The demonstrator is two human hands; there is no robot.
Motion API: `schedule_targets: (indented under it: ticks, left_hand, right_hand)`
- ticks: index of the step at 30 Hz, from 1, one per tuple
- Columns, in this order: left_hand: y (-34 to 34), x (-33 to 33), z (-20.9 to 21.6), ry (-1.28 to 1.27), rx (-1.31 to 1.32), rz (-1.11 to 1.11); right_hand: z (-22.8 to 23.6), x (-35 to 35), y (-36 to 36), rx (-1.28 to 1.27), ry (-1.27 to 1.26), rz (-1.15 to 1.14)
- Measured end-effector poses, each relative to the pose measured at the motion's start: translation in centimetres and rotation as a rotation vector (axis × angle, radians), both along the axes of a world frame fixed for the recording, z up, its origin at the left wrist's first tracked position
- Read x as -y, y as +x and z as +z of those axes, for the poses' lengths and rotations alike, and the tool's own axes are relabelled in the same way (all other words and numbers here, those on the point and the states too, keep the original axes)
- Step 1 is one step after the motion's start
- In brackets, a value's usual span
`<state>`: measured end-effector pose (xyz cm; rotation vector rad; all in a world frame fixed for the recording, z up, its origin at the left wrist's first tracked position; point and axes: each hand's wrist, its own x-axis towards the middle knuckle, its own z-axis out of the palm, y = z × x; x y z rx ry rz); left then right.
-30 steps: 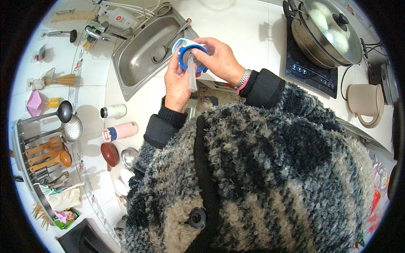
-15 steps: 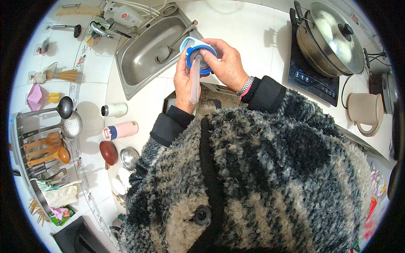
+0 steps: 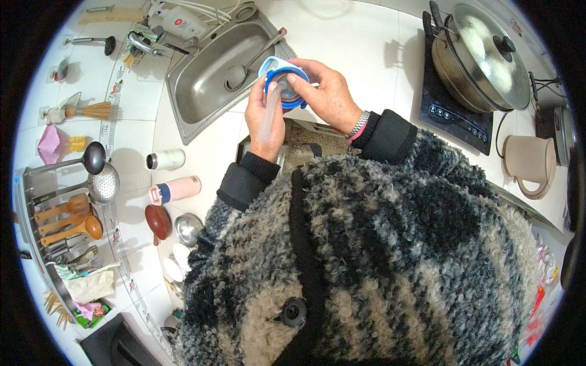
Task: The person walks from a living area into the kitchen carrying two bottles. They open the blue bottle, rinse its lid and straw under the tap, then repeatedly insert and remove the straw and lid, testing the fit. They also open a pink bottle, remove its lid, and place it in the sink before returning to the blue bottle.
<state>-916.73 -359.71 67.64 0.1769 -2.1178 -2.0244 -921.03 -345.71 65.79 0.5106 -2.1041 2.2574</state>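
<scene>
The translucent tube (image 3: 267, 120), nearest the body, looks light and bendable, a poor hold. The left hand (image 3: 257, 116) and right hand (image 3: 328, 94) curl partly closed around 2 sides of the blue-rimmed lid (image 3: 287, 93), at the desk's (image 3: 351, 43) front edge; its rim seems stiff, perhaps slippery if wet, and best to grip. Beyond lies the sink (image 3: 201, 91).

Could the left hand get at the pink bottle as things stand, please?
Probably yes: nothing visible stands between the left hand and the pink bottle, though that hand holds the blue-rimmed piece.
</scene>
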Motion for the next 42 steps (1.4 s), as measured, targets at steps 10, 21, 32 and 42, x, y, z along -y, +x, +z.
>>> schedule_targets:
  ticks: [10, 21, 32, 42]
  left_hand:
    - [-0.4, 0.2, 0.0, -0.226, 0.007, 0.092]
    - [-0.4, 0.7, 2.7, -0.426, -0.167, -0.056]
    - [-0.8, 2.6, 1.7, -0.696, -0.118, -0.124]
    - [-0.9, 2.2, 0.0, -0.408, 0.013, -0.013]
  right_hand:
    - [0.0, 0.9, 0.6, -0.024, -0.042, -0.078]
    - [0.1, -0.2, -0.6, -0.250, 0.153, -0.094]
    - [-0.1, -0.7, -1.0, -0.242, 0.353, 0.091]
    - [-1.1, -0.6, -0.8, 0.054, 0.025, 0.269]
